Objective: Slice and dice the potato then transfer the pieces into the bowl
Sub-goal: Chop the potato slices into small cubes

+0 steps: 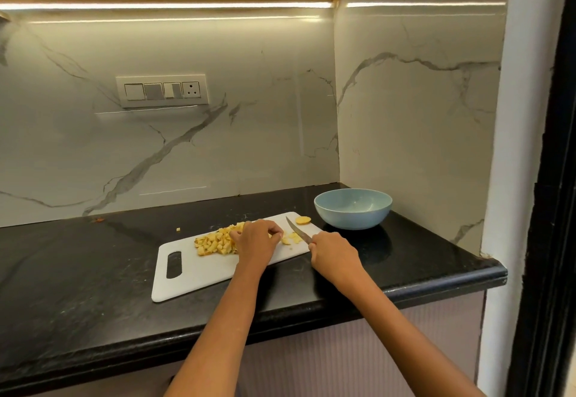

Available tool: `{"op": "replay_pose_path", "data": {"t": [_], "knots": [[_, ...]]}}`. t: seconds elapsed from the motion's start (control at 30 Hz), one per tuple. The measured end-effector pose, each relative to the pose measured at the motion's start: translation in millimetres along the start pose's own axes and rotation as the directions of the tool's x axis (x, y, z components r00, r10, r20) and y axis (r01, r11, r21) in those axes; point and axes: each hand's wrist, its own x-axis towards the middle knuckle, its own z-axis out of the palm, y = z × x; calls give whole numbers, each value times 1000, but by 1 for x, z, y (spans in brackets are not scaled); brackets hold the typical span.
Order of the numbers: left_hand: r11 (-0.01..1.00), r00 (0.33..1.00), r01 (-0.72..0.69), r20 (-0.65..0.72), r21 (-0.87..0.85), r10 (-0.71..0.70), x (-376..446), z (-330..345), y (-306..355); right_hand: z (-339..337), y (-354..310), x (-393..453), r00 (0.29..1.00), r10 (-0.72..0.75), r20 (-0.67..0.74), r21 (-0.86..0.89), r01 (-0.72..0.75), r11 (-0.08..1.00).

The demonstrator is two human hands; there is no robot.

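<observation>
**Dicing potato on a white board beside a blue bowl**

Black stone counter (93,272) runs along a white marble-veined wall, lit by a strip light under a wooden shelf. On it lies a white cutting board (199,275), set at a slant, with a dark handle slot at its near-left end.

A heap of diced potato (215,242) sits on the board's middle. The person's left hand (257,239) rests just right of the heap, fingers curled down toward the board. It hides whatever lies beneath, so it appears to steady a few potato bits (291,237) at its fingertips, though the contact cannot be seen clearly.

The right hand (333,250) is at the board's right edge, fingers wrapped round the handle of a knife (297,230). The handle is almost wholly covered by the fist. The blade points away from the person, across the board's far-right corner, its edge next to the loose bits.

One rounded potato slice (303,220) lies uncut at the board's far-right corner, just beyond the knife tip.

A pale blue bowl (352,209) stands on the counter just right of the board, near the wall corner. A single stray cube (178,229) lies on the counter behind the board. A switch panel (162,91) is on the wall above.
</observation>
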Motion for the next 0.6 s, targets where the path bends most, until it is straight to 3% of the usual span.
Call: {"op": "replay_pose_path", "data": {"t": [0.33,0.47,0.6], "knots": [[989,985,144,-96,-14,-145,0,-6,-3,-1,-1,-11,992,103,-68,-62,-107,992],[985,981,165,-97,-44,-168,0,-6,-3,5,-15,-1,999,47,27,52,-49,997],[982,978,181,-99,-54,-186,0,-7,-3,15,-18,6,998,57,-18,113,-54,992]]}}
